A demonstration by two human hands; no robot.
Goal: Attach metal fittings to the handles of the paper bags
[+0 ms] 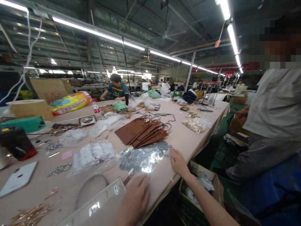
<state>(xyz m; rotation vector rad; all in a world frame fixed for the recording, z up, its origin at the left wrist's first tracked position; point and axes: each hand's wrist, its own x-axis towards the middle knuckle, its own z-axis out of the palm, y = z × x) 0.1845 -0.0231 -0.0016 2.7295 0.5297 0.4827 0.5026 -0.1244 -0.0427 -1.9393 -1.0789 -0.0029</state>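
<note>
My right hand is at the right end of a pile of small thin metal plates. Its thumb and fingers are pinched together; what is between them is too small to make out. Nearer to me, my left hand is palm down, blurred, with fingers stretched forward and nothing seen in them. It is beside a pale flat panel with metal fittings and a grey looped handle. A brown strap with a metal tip juts out past that panel. Brown panels with handles lie fanned behind the plates.
Clear plastic bags, a phone, a dark jug and gold-coloured hooks are on the left. A crate stands below the table's right edge. One person stands at right; another works across the table.
</note>
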